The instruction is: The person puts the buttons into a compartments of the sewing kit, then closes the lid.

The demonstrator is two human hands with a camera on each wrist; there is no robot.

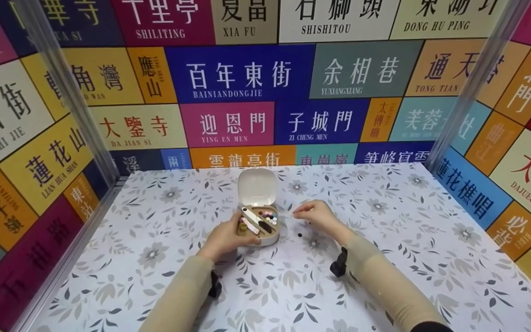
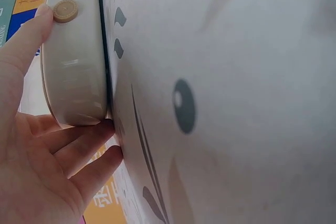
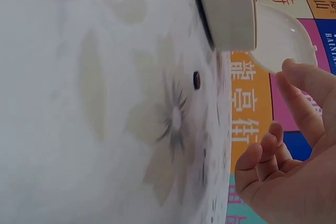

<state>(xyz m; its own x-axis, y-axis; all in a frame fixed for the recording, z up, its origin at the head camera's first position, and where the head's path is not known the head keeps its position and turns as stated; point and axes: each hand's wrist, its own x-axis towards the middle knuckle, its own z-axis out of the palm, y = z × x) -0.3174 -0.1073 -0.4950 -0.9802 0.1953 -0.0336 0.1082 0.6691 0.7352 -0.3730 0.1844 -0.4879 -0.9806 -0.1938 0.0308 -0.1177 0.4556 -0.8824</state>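
Observation:
A small cream sewing kit box (image 1: 269, 239) stands open on the floral table, its lid (image 1: 257, 186) tilted back. Inside lie thread spools, coloured pins and a white tool. My left hand (image 1: 227, 236) grips the box's near left corner, thumb on the rim beside a wooden spool (image 2: 65, 10), fingers (image 2: 79, 140) curled under the base (image 2: 73, 66). My right hand (image 1: 312, 214) hovers just right of the box (image 3: 226, 9), fingertips drawn together; whether they pinch anything is too small to see. A tiny black button (image 1: 299, 234) lies on the cloth below it, also seen in the right wrist view (image 3: 196, 80).
The table (image 1: 408, 240) wears a grey floral cloth and is walled on three sides by panels of colourful street signs. Metal posts (image 1: 76, 106) stand at the back corners. Both forearms wear beige sleeves with black wrist mounts (image 1: 339, 263).

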